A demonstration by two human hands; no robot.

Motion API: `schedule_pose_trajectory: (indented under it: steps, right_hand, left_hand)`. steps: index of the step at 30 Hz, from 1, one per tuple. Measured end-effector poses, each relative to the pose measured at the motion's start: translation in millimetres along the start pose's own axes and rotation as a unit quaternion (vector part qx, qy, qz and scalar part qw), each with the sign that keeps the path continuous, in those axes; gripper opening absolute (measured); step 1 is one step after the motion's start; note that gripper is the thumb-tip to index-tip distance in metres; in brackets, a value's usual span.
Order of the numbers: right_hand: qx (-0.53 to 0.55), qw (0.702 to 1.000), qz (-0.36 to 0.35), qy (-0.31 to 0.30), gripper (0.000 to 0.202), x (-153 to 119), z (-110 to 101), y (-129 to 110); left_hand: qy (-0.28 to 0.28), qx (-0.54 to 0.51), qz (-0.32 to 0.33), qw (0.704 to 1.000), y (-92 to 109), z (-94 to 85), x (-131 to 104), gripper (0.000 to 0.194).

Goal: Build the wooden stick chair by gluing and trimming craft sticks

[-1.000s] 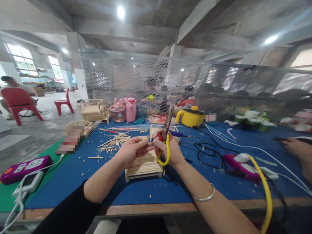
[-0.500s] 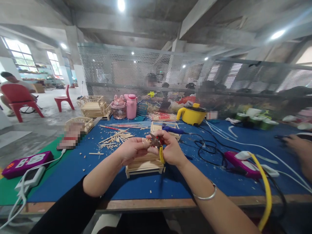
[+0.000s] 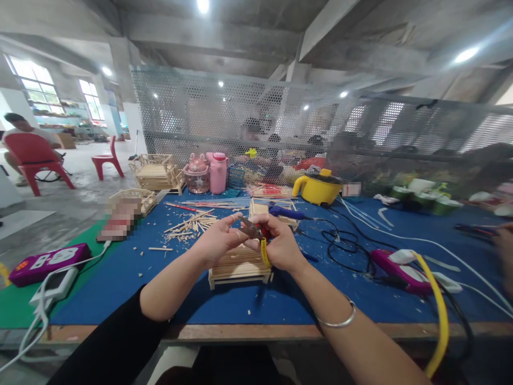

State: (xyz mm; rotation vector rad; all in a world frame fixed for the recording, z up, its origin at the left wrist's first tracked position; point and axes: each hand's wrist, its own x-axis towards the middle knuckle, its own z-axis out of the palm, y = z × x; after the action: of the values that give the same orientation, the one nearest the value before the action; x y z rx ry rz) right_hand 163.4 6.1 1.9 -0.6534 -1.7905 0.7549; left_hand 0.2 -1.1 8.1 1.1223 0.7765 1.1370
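Note:
My right hand (image 3: 281, 243) is wrapped round a pair of pliers (image 3: 250, 228), whose metal jaws point left and whose yellow handle (image 3: 265, 252) hangs below the palm. At the jaws, my left hand (image 3: 218, 239) has its fingers curled closed; anything between them is too small to make out. Directly beneath both hands stands a small rack of wooden sticks (image 3: 239, 272) on the blue mat. Loose cut sticks (image 3: 191, 226) lie in a pile beyond my left hand. Just past my right hand is a blue-handled tool with a cable, perhaps a glue gun (image 3: 286, 212).
Purple power strips (image 3: 403, 271) with cables lie right and left. At the back stand a yellow pot (image 3: 319, 188), a pink jug (image 3: 218, 172) and stick frames (image 3: 154, 174). A perforated metal screen (image 3: 208, 112) rises behind. Another person's hand (image 3: 505, 240) shows at the right edge.
My left fingers have shifted slightly at the jaws, and more of the metal now shows. The view has moved a little. The co-worker's hand at right has drawn back toward the edge.

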Motion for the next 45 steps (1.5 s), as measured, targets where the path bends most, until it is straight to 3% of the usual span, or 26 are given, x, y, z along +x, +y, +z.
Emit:
schedule_pose_trajectory:
  steps: [6, 12, 19, 27, 31, 33, 37, 45]
  right_hand:
    - [0.006, 1.000, 0.003, 0.012, 0.039, 0.0, 0.9, -0.2]
    - [0.029, 0.999, 0.031, 0.006, 0.045, -0.6, 2.0, -1.2]
    - [0.026, 0.999, 0.038, 0.002, 0.042, -0.5, 4.0, -7.1]
    - [0.040, 0.998, 0.039, 0.031, 0.045, 0.0, 1.5, -2.0]
    - [0.036, 0.997, 0.023, 0.067, 0.046, 2.2, -3.2, -6.0]
    - [0.027, 0.997, 0.016, 0.075, 0.046, 2.2, -2.9, -6.7]
    - [0.021, 0.997, 0.028, 0.066, 0.045, -0.1, 1.9, -5.4]
    - [0.035, 0.998, 0.029, 0.048, 0.046, -0.9, 4.9, -1.0]
  left_hand:
    - [-0.022, -0.057, -0.043, 0.997, 3.6, 2.2, -1.3, 0.059]
    - [-0.023, -0.055, -0.023, 0.998, -0.8, -2.2, 1.5, 0.065]
    - [-0.063, -0.079, -0.025, 0.995, 2.7, 3.6, -1.8, 0.043]
    - [-0.103, -0.090, -0.051, 0.989, 8.7, 3.4, -4.0, 0.043]
    - [-0.066, -0.111, -0.099, 0.987, 12.1, 3.4, -3.1, 0.043]
    - [-0.073, -0.109, -0.117, 0.985, 11.7, 4.1, -3.4, 0.041]
    - [-0.114, -0.063, -0.093, 0.987, 7.1, 5.6, -5.2, 0.035]
    - [-0.066, -0.045, -0.086, 0.993, 5.1, -0.3, -2.4, 0.036]
